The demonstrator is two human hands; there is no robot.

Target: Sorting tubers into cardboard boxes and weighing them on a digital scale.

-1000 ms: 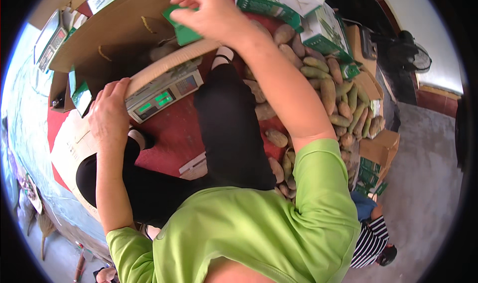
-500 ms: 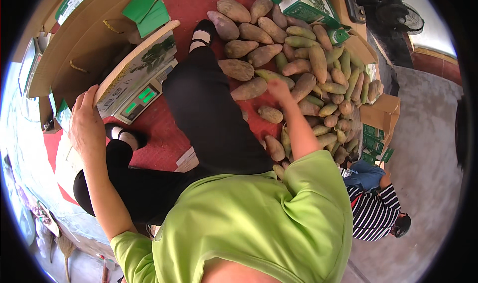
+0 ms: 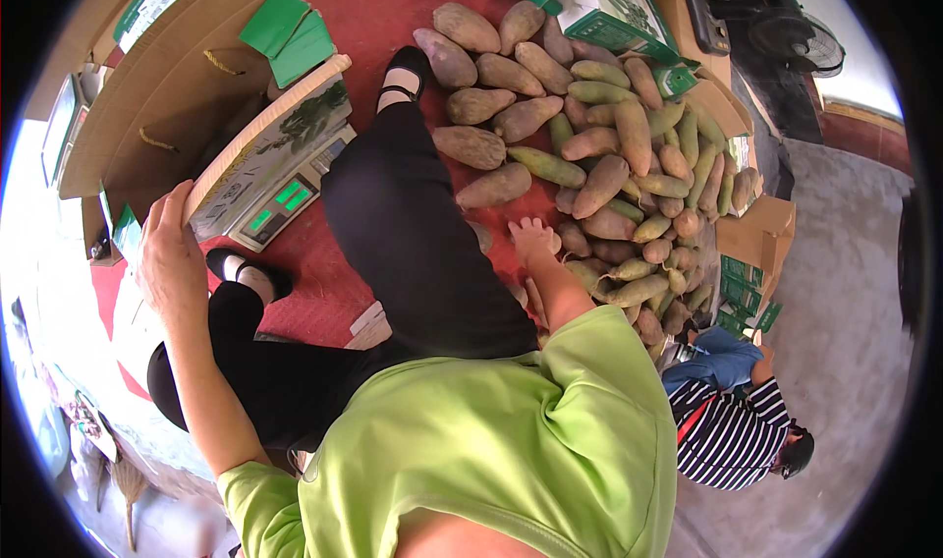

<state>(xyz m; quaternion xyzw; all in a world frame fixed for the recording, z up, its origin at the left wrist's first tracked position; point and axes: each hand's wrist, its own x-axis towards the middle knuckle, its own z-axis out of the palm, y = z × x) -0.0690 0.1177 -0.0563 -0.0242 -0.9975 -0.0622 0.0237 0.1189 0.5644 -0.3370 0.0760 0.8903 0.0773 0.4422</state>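
My left hand (image 3: 169, 253) grips the near corner of an open cardboard box (image 3: 265, 131), with its fingers hooked over the rim. The box seems to rest on a scale (image 3: 285, 204) with lit green displays. Most of the box's inside is hidden by its walls and flaps. My right hand (image 3: 535, 241) is low over the red mat with its fingers spread. It covers the place of a small root vegetable, so contact cannot be seen. Beside it spreads a heap of long, green to reddish-brown root vegetables (image 3: 595, 187).
My bent leg (image 3: 413, 224) lies between box and heap. Green-and-white cartons (image 3: 617, 13) stand behind the heap, with a black fan (image 3: 798, 39) beyond. Brown boxes (image 3: 754, 229) and another person in a striped top (image 3: 727, 438) are on the right. A broom (image 3: 129, 484) stands lower left.
My right hand has moved nearer to me, away from a long green root vegetable, to where a small one lay. My left hand keeps its hold on the box.
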